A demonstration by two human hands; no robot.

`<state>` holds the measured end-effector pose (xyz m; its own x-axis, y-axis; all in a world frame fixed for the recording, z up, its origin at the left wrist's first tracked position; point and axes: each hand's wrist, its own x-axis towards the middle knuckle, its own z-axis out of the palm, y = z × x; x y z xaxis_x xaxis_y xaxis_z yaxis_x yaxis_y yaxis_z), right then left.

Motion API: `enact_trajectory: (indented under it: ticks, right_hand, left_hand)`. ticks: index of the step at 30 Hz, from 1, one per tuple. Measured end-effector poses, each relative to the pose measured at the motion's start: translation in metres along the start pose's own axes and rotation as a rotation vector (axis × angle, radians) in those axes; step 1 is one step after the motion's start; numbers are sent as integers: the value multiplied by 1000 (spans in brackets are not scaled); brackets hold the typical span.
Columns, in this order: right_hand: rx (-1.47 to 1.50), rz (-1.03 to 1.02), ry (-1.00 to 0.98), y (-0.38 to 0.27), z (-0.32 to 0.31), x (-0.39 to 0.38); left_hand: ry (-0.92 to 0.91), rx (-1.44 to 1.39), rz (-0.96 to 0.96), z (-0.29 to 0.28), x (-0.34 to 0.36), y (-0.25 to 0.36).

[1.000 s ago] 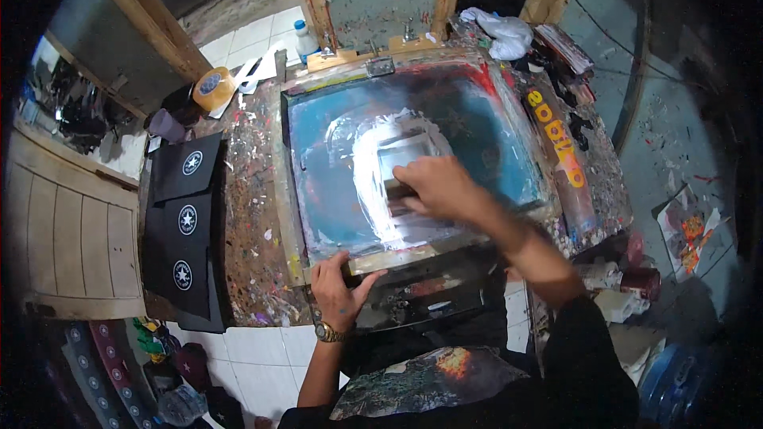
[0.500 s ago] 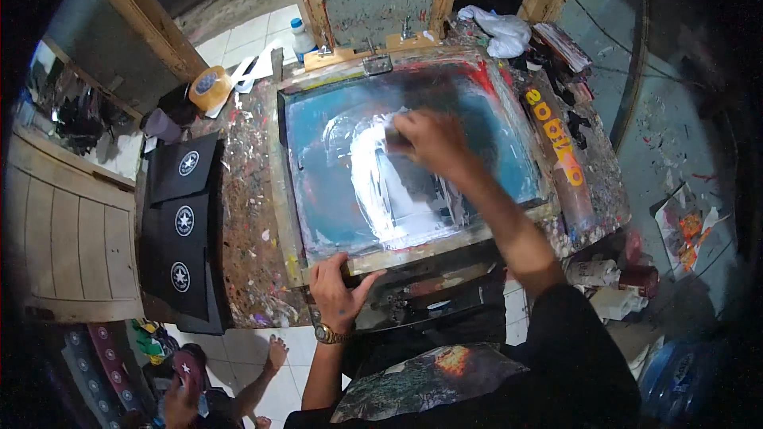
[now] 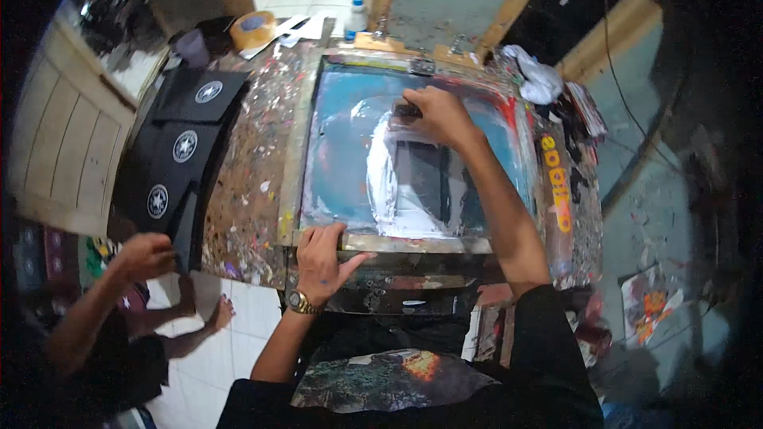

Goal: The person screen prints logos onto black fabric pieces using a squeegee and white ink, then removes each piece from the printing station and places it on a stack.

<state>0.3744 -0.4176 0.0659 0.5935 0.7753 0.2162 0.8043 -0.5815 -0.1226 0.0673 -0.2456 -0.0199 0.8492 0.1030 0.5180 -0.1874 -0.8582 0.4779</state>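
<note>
A wooden-framed printing screen (image 3: pixel 332 151) with blue mesh lies on the bench. White ink (image 3: pixel 378 171) is spread over its middle, partly around a dark rectangular area. My right hand (image 3: pixel 439 114) is closed on a dark squeegee (image 3: pixel 407 110) resting toward the screen's far side; much of the squeegee is hidden by the fingers. My left hand (image 3: pixel 321 264) lies over the near left edge of the wooden frame, fingers on top and thumb spread along the side. It holds nothing loose.
Black pieces with round white prints (image 3: pixel 184 145) lie along the bench's left. A co-worker's hand (image 3: pixel 145 256) is at their near end. Tape (image 3: pixel 253 30), a bottle (image 3: pixel 355 18) and a white cloth (image 3: pixel 537 75) sit at the back. A yellow-lettered tube-like thing (image 3: pixel 556 183) lies right.
The view has turned, shifting the bench. My right hand has moved the squeegee toward the screen's far side. A co-worker's hand has risen to the black pieces. My left hand stays on the frame.
</note>
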Motion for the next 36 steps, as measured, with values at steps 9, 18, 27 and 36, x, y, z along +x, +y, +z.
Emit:
enact_trajectory:
  ticks: [9,18,27,36]
  right_hand:
    - [27,-432,-103,-80,-10,-101]
    - [-52,-128,49,-2,-8,-16]
    - [-206,-36,177,-114,20,-146]
    - [-21,0,152,-47,-2,-40]
  left_hand:
    - [-5,-18,9,-4,-11,-9]
    - [11,-13,18,-4,-1,-4]
    - [-16,-27,-33,-2,-14,-8]
    - [-6,-25,-35,-3,-12,-10]
